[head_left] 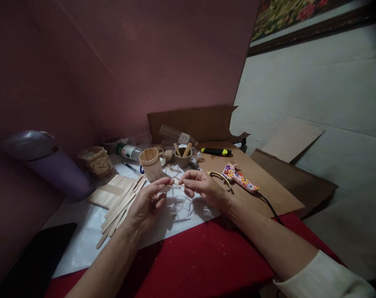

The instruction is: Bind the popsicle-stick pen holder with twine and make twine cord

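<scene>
Thin pale string (185, 201) pinched above a white sheet (82, 236)

The left hand (149, 202) and right hand (205, 187) nearly meet, each with thumb and fingertips together on the string; 2 hands share it, its slack curling below. Just beyond the left fingertips stands a round pale wooden cup (152, 170) with a scalloped rim. Flat wooden sticks (121, 215) lie fanned near the left wrist. A pink flower-patterned glue gun (240, 179) rests on brown cardboard (265, 178) at right.

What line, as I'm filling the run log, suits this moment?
left hand: at string | right hand: at string | wooden cup: upright | glue gun: on cardboard
</scene>
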### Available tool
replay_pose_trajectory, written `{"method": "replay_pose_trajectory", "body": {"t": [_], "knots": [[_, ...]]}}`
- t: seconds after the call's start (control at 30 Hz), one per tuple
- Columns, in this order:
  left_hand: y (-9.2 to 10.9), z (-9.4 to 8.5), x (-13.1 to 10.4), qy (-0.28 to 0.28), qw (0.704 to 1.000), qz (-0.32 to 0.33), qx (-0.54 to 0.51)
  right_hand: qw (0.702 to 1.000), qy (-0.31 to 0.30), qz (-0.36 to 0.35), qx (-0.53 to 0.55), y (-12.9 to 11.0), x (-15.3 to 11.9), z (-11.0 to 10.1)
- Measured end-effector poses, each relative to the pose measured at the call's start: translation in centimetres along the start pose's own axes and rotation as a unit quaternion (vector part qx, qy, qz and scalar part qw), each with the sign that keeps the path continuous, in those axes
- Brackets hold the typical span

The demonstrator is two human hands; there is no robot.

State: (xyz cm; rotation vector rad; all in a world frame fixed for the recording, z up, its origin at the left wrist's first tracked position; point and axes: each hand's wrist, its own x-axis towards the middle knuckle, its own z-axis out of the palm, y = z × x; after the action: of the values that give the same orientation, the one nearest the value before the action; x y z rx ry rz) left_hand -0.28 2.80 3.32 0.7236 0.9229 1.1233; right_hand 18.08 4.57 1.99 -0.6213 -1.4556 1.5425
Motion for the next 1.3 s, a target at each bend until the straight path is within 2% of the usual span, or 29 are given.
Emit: {"method": "replay_pose_trajectory", "body": {"t": [0.07,0.13,0.27,0.37,0.43,0.5,0.63,0.73,0.8,0.93,1.0,1.13,1.3], "knots": [[-0.1,-0.1,0.0,-0.006,1.000,0.021,-0.003,0.995,0.031,0.001,-0.090,0.2,0.1,0.1],[-0.2,-0.2,0.1,-0.009,0.999,0.032,-0.005,0.971,0.062,-0.015,-0.231,0.4,0.1,0.2],[-0.2,-0.4,0.2,-0.007,0.999,0.043,-0.012,0.858,0.090,-0.088,-0.498,1.0,-0.1,0.2],[-0.1,-0.4,0.1,-0.003,0.999,0.046,-0.014,0.794,0.086,-0.111,-0.591,1.2,-0.3,0.2],[0.0,-0.3,0.0,-0.002,0.999,0.048,-0.007,0.768,0.093,-0.109,-0.624,1.2,-0.3,0.1],[0.1,0.0,-0.4,-0.024,0.998,0.054,0.021,0.755,0.098,-0.109,-0.640,1.3,-0.3,0.0],[-0.1,0.8,-1.4,-0.140,0.974,0.071,0.164,0.756,0.080,-0.127,-0.637,1.8,0.0,-0.4],[-0.6,1.2,-1.7,-0.176,0.949,0.081,0.248,0.780,0.066,-0.151,-0.604,2.1,0.2,-0.7],[-0.9,1.1,-1.6,-0.148,0.945,0.113,0.269,0.795,0.087,-0.169,-0.576,2.1,0.3,-0.7],[-0.8,0.8,-1.0,-0.027,0.950,0.198,0.240,0.808,0.161,-0.211,-0.526,1.6,0.3,-0.3],[-0.6,0.6,-0.7,0.012,0.952,0.216,0.217,0.809,0.184,-0.241,-0.504,1.3,0.3,-0.1],[-0.7,0.6,-0.3,0.028,0.964,0.147,0.220,0.802,0.162,-0.312,-0.484,1.1,0.0,0.3],[-1.1,0.8,-0.4,-0.018,0.976,0.034,0.215,0.795,0.097,-0.356,-0.481,0.9,-0.3,0.6]]}}
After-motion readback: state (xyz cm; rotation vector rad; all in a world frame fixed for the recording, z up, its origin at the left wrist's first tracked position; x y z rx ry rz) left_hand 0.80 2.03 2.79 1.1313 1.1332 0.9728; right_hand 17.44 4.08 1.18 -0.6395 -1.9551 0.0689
